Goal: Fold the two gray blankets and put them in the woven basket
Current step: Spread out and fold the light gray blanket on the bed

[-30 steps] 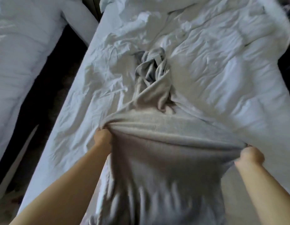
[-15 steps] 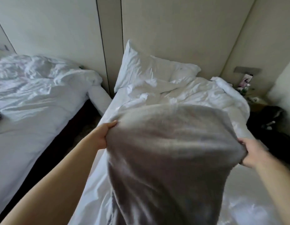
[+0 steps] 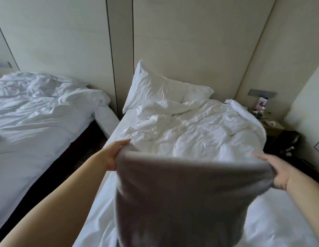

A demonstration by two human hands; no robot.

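Soft plain gray fabric blanket (image 3: 181, 198): one visible, spread wide, top edge stretched taut, hanging vertically, motion-blurred, raised above the white rumpled bed (image 3: 199, 132)

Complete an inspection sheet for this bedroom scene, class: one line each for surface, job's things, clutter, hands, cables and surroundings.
Surface: near bed with rumpled white duvet and a pillow at its head.
Job's things: one gray blanket held up by its top edge, hanging blurred over the bed; second blanket and woven basket not seen.
Clutter: small items on the nightstand, too small to identify; dark bag beside it.
Hands: left hand and right hand each grip a top corner.
Cables: nothing seen.
Surroundings: second unmade bed to the left, panelled wall behind.
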